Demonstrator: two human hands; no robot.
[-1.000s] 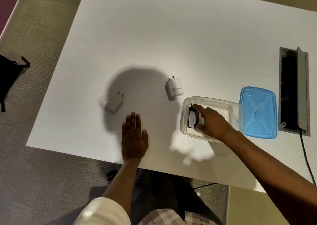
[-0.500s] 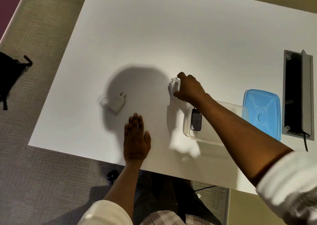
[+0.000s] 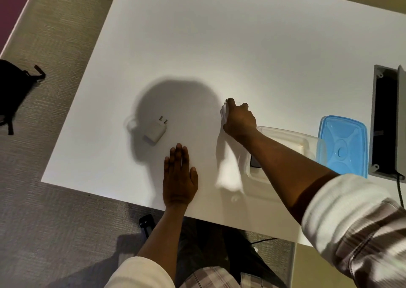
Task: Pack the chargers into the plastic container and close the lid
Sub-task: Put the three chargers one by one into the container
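Since a second ago, the right hand (image 3: 239,120) has come out of the clear plastic container (image 3: 292,138) and is now gripping a white charger (image 3: 223,113) just to the far left of the box. Its fingers are curling around the charger, so only a thin white edge is showing. A dark charger (image 3: 254,162) is lying inside the container, mostly hidden under the right forearm, which is crossing over the box.

The left hand (image 3: 179,178) is lying flat on the white table (image 3: 219,35) with fingers straight and close together, holding nothing. It is sitting close to the near edge.

Another white charger (image 3: 154,131) is lying on its side well to the left, with its prongs pointing far and to the right. It is sitting in a big round shadow.

The blue lid (image 3: 342,145) is lying flat just right of the container, touching it or nearly so. Right of the lid, a dark cable slot (image 3: 384,123) is sitting in the table.

The far half of the table is bare and wide. A black bag (image 3: 13,90) is lying on the carpet far off to the left.
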